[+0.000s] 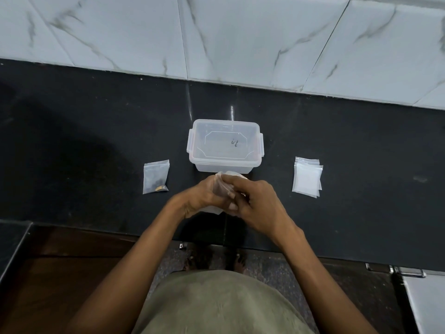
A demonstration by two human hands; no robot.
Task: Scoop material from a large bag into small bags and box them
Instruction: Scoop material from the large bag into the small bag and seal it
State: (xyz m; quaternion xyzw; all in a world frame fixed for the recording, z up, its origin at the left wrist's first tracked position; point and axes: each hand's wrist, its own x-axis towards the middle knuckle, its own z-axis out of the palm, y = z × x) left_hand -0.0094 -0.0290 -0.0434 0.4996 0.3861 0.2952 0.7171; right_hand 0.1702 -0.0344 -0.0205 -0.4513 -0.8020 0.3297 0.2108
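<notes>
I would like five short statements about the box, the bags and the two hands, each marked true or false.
1. The plastic box has its lid on. True.
2. A stack of empty small bags lies to the left of the box. False: it lies to the right.
3. Both the left hand and the right hand hold a clear bag. True.
4. The bag with dark contents is inside the box. False: it lies on the black counter, left of the box.
5. The hands are behind the box, near the wall. False: they are in front of it.
</notes>
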